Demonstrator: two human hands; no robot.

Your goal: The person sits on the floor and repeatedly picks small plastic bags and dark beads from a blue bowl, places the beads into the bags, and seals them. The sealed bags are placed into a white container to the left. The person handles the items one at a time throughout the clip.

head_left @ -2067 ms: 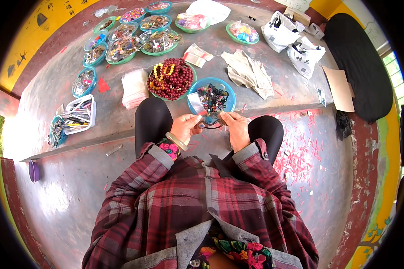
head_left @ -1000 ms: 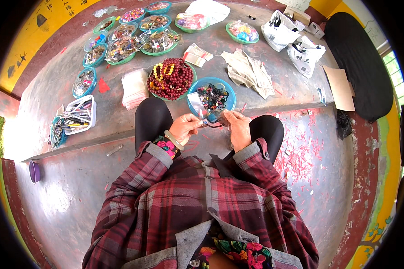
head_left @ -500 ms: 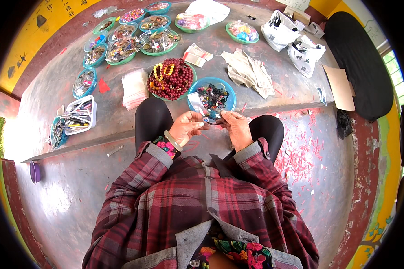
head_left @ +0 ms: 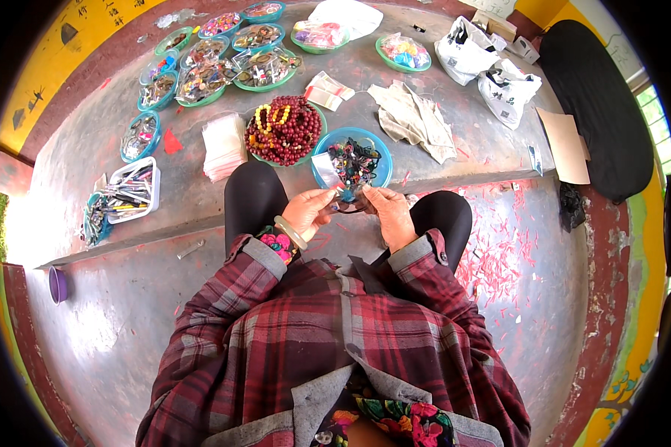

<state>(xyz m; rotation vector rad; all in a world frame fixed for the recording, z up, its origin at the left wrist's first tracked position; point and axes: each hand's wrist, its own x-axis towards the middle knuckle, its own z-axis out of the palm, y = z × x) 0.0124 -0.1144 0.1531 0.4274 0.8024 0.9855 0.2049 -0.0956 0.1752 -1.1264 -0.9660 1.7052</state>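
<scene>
Between my knees, my left hand [head_left: 309,212] and my right hand [head_left: 391,214] pinch the two ends of a thin dark cord [head_left: 350,211], which bows slightly downward. Some of it is hidden by my fingers, and any small part on it is too small to make out. Just beyond my fingertips stands a blue plastic bowl [head_left: 385,155] holding a tangle of black cords with coloured beads [head_left: 356,160]. A small whitish packet [head_left: 326,170] leans at the bowl's left side. On my left wrist is a pale bangle [head_left: 290,233].
Left of the blue bowl, a green bowl [head_left: 323,134] is heaped with dark red beads [head_left: 287,130] beside a stack of clear bags [head_left: 224,149]. A beige cloth [head_left: 414,119] lies right. Several trinket bowls, a white pen basket [head_left: 155,190] and white carrier bags [head_left: 508,93] stand around.
Both hands have shifted slightly, with the fingertips drawn a little closer to the bowl's near rim. The cord between them now shows as a downward curve. The bowls have not moved.
</scene>
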